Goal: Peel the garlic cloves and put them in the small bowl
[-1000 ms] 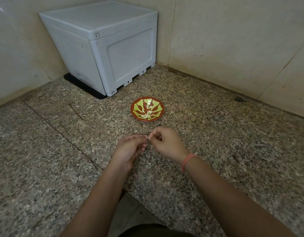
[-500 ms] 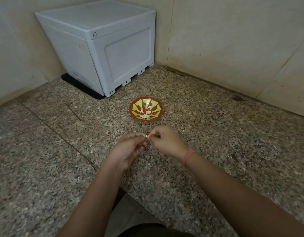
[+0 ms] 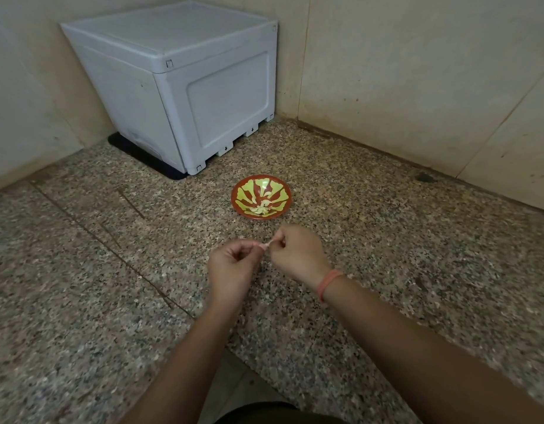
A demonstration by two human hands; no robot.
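Hands meet close to me: left hand (image 3: 234, 267) and right hand (image 3: 298, 255) both pinch one clove (image 3: 266, 246), curled tight on it. Its long axis runs hand to hand. Bowl (image 3: 281, 192) lies straight ahead just past it, peeled cloves (image 3: 261, 209) inside; right hand looks nearer.

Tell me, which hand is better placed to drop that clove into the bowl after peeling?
Probably the right hand: it pinches the garlic clove with the left hand, but sits slightly nearer the small bowl, just beyond it.
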